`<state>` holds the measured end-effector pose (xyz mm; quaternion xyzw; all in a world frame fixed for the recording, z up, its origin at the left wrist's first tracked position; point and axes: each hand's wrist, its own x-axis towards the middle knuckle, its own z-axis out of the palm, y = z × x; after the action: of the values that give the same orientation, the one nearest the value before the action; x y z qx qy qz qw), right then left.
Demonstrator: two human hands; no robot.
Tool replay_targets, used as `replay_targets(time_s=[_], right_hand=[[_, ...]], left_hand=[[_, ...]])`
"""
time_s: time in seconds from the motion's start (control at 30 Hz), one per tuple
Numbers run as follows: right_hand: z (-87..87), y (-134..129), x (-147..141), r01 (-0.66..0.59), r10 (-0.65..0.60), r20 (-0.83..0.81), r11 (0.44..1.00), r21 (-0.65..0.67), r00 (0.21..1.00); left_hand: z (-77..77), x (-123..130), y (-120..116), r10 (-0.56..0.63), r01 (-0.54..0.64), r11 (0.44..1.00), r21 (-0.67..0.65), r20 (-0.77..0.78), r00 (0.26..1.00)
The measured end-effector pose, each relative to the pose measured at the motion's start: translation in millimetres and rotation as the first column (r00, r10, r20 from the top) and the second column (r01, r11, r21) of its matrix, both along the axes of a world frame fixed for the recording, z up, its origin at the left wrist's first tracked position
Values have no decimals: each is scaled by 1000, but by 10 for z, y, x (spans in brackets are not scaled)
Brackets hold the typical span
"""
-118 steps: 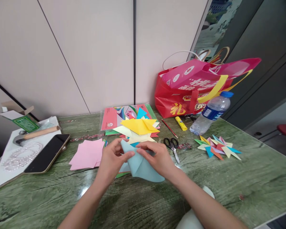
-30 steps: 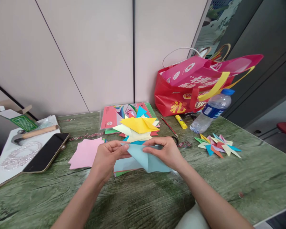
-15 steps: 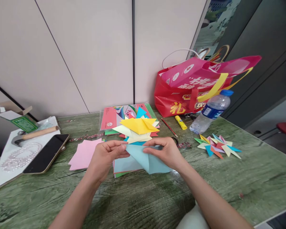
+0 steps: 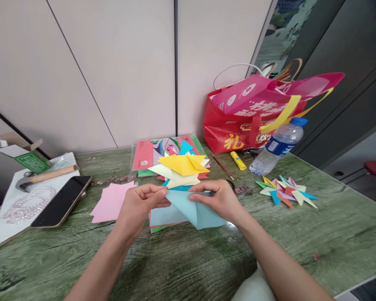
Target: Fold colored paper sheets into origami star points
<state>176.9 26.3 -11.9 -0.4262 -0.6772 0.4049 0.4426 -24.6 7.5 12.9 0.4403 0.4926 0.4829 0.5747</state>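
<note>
In the head view, the light blue paper [image 4: 188, 207] was held above the table [image 4: 163, 267], in front of the yellow folded piece [image 4: 183, 164] and over part of the stacked sheets [image 4: 164, 216]. The left hand [image 4: 144, 202] was closed in a pinch on its left corner; the right hand [image 4: 221, 200] pinched its upper edge, fingers bent. Since the earliest view, that edge had come nearly level, which seemed to leave the folded front flap better controlled.

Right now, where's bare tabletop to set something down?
Left front, between phone, pink sheets and left forearm; right, between right forearm and paper stars. Crowded: centre, with left hand, right hand, blue paper, folded pieces.
</note>
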Motion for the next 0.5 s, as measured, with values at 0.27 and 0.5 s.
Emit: replay_targets(time_s=[0.27,0.5], right_hand=[[11,-2,-3,-8,8,0,1000,-10,1000],[26,-12,-17,9,-9,22,1000,-7,1000]], left_hand=[[-4,-7,10,0,0,1000,2,-12,1000],[-43,79,-12,-162,163,984,-70,30,986]])
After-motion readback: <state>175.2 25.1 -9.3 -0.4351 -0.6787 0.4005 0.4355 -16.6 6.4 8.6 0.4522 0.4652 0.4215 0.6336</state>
